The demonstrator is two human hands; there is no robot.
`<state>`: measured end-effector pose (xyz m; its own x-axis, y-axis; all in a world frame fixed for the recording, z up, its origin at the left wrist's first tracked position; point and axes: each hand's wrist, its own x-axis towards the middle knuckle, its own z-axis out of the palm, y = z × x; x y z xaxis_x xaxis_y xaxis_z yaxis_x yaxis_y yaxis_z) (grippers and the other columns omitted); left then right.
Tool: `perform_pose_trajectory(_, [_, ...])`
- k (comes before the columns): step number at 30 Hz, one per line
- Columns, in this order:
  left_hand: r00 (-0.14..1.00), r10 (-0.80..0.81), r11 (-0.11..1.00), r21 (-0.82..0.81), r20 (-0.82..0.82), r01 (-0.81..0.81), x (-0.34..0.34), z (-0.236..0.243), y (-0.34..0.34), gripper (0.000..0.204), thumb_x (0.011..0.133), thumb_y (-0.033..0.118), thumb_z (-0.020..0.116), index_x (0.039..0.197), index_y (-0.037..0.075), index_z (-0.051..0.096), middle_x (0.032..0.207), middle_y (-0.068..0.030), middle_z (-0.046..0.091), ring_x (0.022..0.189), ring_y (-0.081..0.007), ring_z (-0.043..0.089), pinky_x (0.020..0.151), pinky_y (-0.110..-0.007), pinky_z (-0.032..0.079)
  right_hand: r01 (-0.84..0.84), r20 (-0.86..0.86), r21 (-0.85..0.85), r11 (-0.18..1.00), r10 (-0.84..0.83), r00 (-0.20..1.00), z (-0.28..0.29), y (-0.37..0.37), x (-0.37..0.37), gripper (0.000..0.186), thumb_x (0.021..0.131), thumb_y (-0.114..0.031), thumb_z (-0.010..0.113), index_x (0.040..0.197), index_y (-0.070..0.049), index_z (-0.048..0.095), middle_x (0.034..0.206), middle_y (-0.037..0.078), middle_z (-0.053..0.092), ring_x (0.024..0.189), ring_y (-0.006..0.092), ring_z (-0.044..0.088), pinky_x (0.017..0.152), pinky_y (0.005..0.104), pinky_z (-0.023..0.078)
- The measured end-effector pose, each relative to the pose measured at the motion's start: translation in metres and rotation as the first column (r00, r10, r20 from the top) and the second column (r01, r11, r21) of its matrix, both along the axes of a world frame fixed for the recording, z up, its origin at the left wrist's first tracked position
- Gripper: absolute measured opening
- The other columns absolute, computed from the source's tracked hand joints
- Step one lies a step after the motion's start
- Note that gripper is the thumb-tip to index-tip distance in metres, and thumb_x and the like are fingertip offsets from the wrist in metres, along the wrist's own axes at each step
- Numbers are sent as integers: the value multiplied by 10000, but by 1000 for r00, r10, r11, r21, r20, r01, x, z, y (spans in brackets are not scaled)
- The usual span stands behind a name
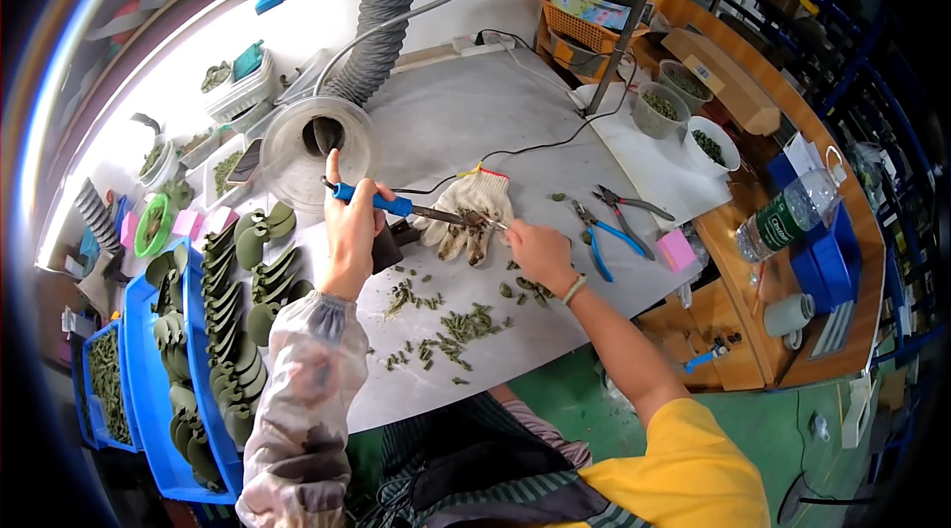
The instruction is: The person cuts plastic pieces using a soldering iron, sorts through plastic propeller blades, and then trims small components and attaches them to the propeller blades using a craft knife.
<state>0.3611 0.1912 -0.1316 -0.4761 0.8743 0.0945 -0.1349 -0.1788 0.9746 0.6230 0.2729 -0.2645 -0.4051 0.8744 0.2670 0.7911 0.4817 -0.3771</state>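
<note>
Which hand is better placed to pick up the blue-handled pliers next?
Right, most likely: the right hand is nearer those blue-handled pliers, which lie just to its right, though it pinches a thin item. The left hand is farther off, gripping a blue-handled tool.

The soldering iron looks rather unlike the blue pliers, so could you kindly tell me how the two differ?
The soldering iron is held in the left grip, while the blue pliers lie on the table. The soldering iron is one straight shaft; the blue pliers have two handles, spread apart. The soldering iron's tip is over the glove; the blue pliers lie to its right. Both have blue handles.
</note>
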Motion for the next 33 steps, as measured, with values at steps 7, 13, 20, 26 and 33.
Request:
perform_pose_trajectory(7, [999, 30, 999, -29, 32, -29, 1, 2, 5, 898, 868, 62, 536, 1619, 77, 44, 762, -57, 652, 468, -85, 400, 437, -230, 305, -59, -47, 30, 998, 61, 997, 2, -2, -4, 233, 979, -328, 580, 896, -119, 639, 686, 169, 664, 649, 412, 653, 558, 532, 499])
perform_pose_trajectory(13, [996, 53, 998, -47, 78, -49, -2, 0, 10, 878, 877, 60, 531, 1618, 84, 62, 760, -67, 658, 470, -79, 399, 440, -232, 322, -59, -30, 38, 998, 60, 998, 1, -1, -5, 242, 983, -336, 576, 901, -115, 626, 678, 174, 651, 643, 430, 635, 558, 538, 488])
perform_pose_trajectory(20, [997, 46, 997, -61, 63, -42, -4, 2, 13, 882, 876, 75, 541, 1615, 72, 60, 757, -69, 658, 479, -85, 409, 452, -229, 332, -34, -1, 48, 998, 34, 999, 1, 2, -7, 246, 984, -344, 576, 900, -120, 634, 685, 156, 665, 643, 417, 649, 555, 528, 500])
perform_pose_trajectory(26, [995, 57, 996, -78, 88, -50, -7, 1, 13, 885, 866, 69, 541, 1612, 58, 64, 753, -68, 656, 484, -88, 413, 456, -231, 331, -26, 4, 10, 1000, 26, 1000, 6, 2, -6, 276, 987, -360, 564, 879, -115, 634, 704, 161, 675, 660, 411, 661, 573, 527, 510])
perform_pose_trajectory(33, [995, 50, 996, -84, 85, -42, -8, -1, 14, 872, 880, 81, 543, 1612, 60, 69, 762, -69, 658, 488, -89, 418, 458, -232, 338, -12, -2, 39, 999, 12, 1000, 1, 3, -2, 261, 984, -352, 577, 876, -122, 638, 698, 147, 663, 678, 410, 645, 573, 529, 492])
